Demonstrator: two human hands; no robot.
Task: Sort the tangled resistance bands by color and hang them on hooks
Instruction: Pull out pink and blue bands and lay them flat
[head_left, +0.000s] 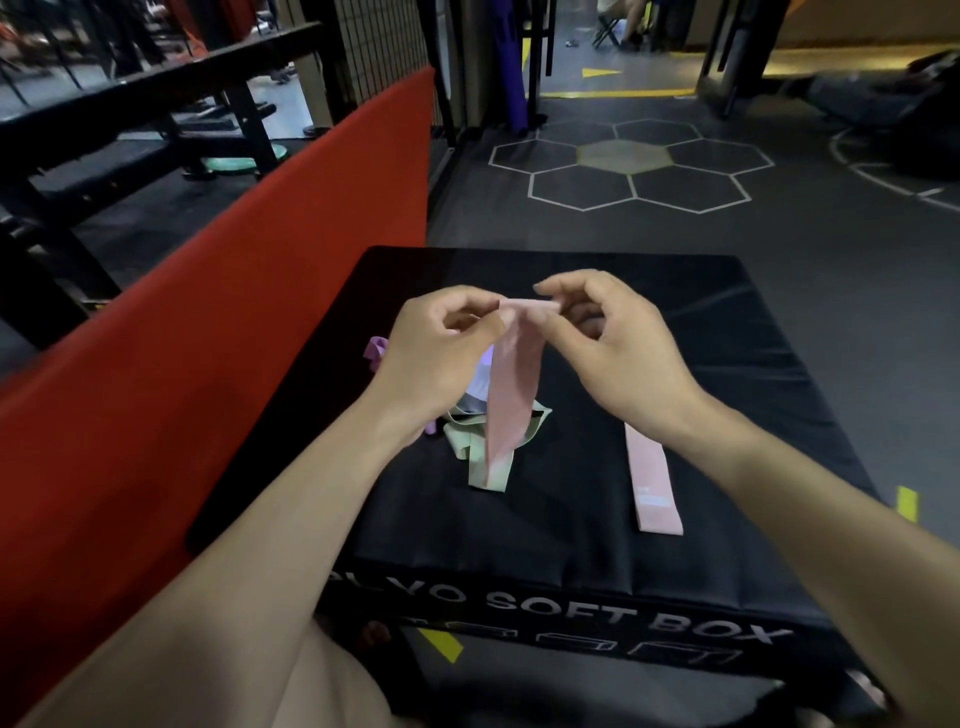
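Both hands, left and right, pinch the top edge of a pink band held up over the box. Its lower end hangs among the tangle: green band, purple band. A second pink band lies flat, apart, right. Sorting looks barely begun; no hooks visible. Red pad close left; open floor right and far.

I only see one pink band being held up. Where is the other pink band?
In the head view, the other pink band lies flat on the black box, toward its right side, just below the right hand and apart from the tangled pile.
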